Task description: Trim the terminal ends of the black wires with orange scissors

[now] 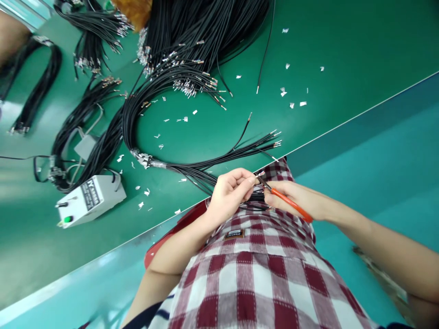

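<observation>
Close to my body, just past the table edge, my left hand [235, 189] pinches the end of a black cable between thumb and fingers. My right hand [291, 196] is closed around scissors with orange-red handles [290, 204]. Their dark blades [263, 182] meet the cable end at my left fingertips. A bundle of black cables [209, 161] runs from a clear-wrapped joint [157, 164] toward me and splits. One branch lies on the table with its bare tips [276, 144] pointing right; the other passes under my hands.
The green table [343, 41] carries a large heap of black cables [206, 27] at the back and more bundles to the left. A white box with a green button [92, 201] stands at left. White scraps [283, 91] are scattered about. Part of a person's arm [12, 36] shows top left.
</observation>
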A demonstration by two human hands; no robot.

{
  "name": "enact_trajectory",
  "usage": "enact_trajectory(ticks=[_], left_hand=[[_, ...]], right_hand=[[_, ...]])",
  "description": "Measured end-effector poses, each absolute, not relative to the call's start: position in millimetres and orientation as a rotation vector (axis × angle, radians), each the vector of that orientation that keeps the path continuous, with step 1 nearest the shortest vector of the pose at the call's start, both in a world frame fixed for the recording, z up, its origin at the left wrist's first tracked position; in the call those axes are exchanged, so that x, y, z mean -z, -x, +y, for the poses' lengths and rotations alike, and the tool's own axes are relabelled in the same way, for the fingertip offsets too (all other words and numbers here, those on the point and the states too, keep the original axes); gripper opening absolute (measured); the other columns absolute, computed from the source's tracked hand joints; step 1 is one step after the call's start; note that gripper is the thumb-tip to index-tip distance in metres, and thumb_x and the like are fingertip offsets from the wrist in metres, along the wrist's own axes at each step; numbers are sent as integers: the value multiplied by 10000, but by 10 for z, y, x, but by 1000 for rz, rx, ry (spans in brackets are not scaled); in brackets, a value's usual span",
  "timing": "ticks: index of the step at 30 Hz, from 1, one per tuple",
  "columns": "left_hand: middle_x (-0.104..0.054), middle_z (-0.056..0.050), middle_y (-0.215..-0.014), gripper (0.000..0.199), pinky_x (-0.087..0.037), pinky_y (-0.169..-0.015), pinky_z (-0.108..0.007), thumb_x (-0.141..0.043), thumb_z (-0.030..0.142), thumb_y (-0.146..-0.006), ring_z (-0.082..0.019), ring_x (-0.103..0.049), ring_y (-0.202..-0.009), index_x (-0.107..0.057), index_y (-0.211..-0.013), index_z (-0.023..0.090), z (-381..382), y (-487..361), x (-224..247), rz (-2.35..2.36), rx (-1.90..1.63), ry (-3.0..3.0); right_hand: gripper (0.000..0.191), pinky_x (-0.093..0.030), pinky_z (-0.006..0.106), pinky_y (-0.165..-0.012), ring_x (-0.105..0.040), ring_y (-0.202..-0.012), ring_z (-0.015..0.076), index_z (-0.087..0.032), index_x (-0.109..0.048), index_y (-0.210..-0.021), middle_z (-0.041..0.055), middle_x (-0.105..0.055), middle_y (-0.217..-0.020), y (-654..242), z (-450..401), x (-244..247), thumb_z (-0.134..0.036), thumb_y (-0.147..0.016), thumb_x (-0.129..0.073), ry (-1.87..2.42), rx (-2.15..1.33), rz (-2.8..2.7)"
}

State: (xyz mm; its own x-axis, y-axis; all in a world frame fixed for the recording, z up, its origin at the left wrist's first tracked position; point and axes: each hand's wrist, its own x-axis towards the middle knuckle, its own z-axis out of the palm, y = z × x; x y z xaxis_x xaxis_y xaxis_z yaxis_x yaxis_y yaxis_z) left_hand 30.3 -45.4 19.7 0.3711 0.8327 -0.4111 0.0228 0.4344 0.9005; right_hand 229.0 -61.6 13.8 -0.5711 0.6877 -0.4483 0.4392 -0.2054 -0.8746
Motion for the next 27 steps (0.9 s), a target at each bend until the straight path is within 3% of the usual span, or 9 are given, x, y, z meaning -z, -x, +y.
enact_trajectory(ticks=[10, 19, 24, 27], left_hand=[[-497, 48, -515, 282, -245, -444, -180, -654, 397, -884, -40, -378, -448, -615, -800, 131, -441, -269, -187, 1011, -624, -974], [-436, 70, -462, 344, -124, -405, -181, -738, 442, -776, -17, -237, -382, -619, -769, 120, -351, -244, -190, 978, -576, -747], [-445, 64, -486, 338, -190, -424, -187, -707, 456, -817, -37, -294, -413, -626, -790, 128, -398, -217, -197, 976, -575, -870], [-512, 30, -580, 311, -279, -478, -196, -674, 434, -855, -61, -386, -497, -637, -812, 128, -459, -232, -227, 969, -538, -1040]], right_hand=[[543, -263, 243, -466, -340, -547, 101, -198, -488, -718, -40, -404, -631, -2278, -581, -161, -725, -840, -521, 1387, -1894, -1837], [539, -316, 242, -512, -381, -595, 114, -199, -461, -741, -29, -439, -674, -2254, -708, 5, -724, -859, -491, 1441, -1801, -1867], [424, -363, 246, -531, -427, -594, 122, -198, -505, -837, -20, -512, -690, -2417, -714, -126, -615, -911, -505, 1392, -1769, -1788], [297, -426, 257, -595, -511, -663, 136, -203, -536, -860, 10, -605, -809, -2521, -682, -202, -493, -908, -578, 1345, -1686, -1638]])
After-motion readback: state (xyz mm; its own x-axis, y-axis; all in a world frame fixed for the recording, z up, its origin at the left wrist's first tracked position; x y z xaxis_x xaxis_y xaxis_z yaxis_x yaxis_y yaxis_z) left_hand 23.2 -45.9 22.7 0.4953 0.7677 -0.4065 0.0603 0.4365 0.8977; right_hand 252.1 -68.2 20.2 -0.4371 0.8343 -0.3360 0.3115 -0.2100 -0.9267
